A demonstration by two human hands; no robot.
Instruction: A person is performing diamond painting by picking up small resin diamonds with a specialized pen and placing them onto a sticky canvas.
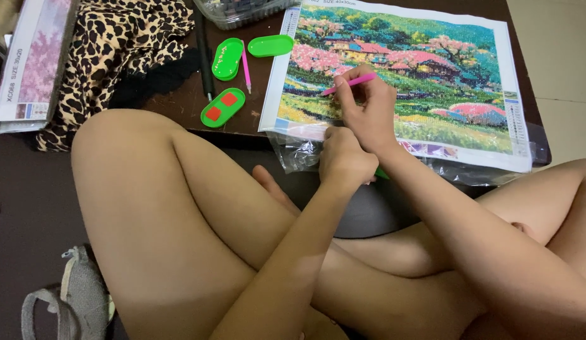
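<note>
A: Item one, the right hand (368,110)?

B: Fingers pinched tight round a pink pen (350,83), its tip down on the lower left part of the picture canvas (431,69), a landscape of pink trees, houses and green fields.

A: And the left hand (344,160)?

B: Curled closed at the near edge of the canvas, on the clear plastic sheet (299,151). A sliver of something green shows just beside it; I cannot tell whether the hand holds it.

A: The canvas lies where?

B: Flat on a dark brown table (186,101), just beyond the person's crossed legs.

A: Other entries?

B: Left of the canvas: three green trays (224,107), one with two red squares; a second pink pen (246,69); a black pen (203,56). Further left, leopard-print cloth (116,38) and a flat box (31,63). A clear plastic container (242,11) at the top edge. A grey bag (79,296) on the floor.
</note>
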